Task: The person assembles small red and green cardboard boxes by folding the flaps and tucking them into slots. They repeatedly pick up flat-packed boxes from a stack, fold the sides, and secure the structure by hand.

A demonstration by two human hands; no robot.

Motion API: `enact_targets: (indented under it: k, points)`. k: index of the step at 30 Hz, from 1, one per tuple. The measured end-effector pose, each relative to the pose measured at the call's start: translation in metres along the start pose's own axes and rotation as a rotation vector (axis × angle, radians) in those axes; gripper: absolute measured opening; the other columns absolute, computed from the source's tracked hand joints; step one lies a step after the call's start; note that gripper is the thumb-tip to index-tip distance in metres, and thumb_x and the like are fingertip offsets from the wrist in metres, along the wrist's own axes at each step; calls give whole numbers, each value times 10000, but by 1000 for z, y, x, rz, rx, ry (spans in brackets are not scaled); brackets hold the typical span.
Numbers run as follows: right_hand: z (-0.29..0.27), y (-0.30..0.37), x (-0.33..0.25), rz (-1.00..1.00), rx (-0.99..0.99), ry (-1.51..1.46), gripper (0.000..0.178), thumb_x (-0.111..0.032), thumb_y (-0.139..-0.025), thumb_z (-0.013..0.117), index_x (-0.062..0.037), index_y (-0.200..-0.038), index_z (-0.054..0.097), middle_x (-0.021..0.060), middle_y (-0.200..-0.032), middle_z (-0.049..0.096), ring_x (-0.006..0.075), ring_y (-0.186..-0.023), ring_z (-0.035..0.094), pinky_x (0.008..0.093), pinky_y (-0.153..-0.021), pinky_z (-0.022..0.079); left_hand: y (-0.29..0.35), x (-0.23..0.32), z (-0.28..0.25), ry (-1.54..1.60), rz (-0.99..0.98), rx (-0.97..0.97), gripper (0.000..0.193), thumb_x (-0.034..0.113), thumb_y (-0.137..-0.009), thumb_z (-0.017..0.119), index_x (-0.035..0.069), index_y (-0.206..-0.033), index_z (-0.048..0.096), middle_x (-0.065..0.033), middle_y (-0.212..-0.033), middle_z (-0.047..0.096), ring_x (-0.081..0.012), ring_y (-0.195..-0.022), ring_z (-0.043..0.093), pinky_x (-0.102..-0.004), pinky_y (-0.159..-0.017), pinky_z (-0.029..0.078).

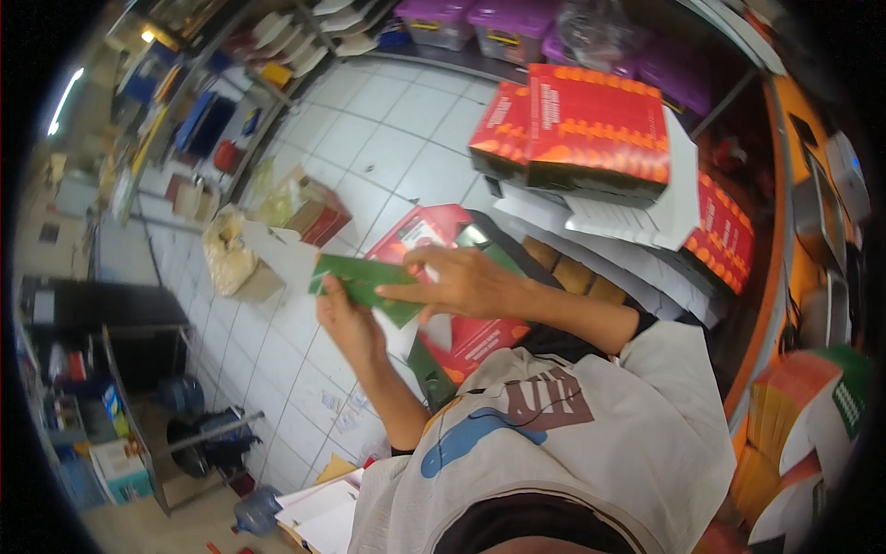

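Observation:
In front of my body I hold a long, flat green cardboard piece point(351, 273), bent with a flap hanging at its right end. My left hand point(346, 319) is closed on its left part, thumb on top. At the right end, my right hand point(461, 282) grips it, with one finger lying along its surface. Below my hands, on my lap, lies a red printed cardboard sheet point(484, 343) with dark green edges. Part of that sheet is hidden by my right forearm.
Red and orange printed boxes point(600, 129) are stacked at the far right on white sheets. A small open carton point(318, 217) and a bag of pale pieces point(229, 254) stand on the tiled floor. Purple-lidded bins point(512, 37) line the back; bundled printed cardboard point(784, 415) lies right.

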State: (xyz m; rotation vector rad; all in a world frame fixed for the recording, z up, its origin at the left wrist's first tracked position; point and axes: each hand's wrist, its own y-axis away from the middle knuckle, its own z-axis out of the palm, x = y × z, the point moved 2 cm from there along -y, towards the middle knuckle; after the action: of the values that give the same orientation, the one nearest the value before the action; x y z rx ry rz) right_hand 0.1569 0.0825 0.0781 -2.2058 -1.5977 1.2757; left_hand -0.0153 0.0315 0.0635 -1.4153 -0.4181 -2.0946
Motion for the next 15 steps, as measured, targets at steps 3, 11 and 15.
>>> enact_targets:
  k: [3, 11, 15]
  points:
    - [-4, -6, 1, -184, 130, 239, 602, -229, -696, 731, -185, -1270, 556, 129, -1193, 523, 281, -1099, 532, 403, -928, 463, 9, -11, 5, -68, -115, -17, 349, 267, -987, 469, -16, -1184, 527, -97, -1123, 591, -157, -985, 583, -297, -847, 473]
    - [3, -9, 5, -35, 122, 103, 436, -158, -750, 682, -186, -1180, 618, 141, -1257, 469, 346, -1145, 460, 435, -933, 433, 26, -11, 31, 168, -182, -152, 376, 324, -1010, 377, 8, -1171, 499, -99, -1119, 569, -173, -997, 579, -317, -713, 542]
    - [-12, -7, 15, -222, 16, 185, 354, -175, -722, 687, -288, -1057, 684, 72, -1189, 495, 319, -1136, 461, 426, -932, 433, 17, 19, 31, 336, -284, -139, 497, 440, -989, 336, 0, -1100, 537, -110, -1074, 596, -206, -934, 601, -382, -754, 537]
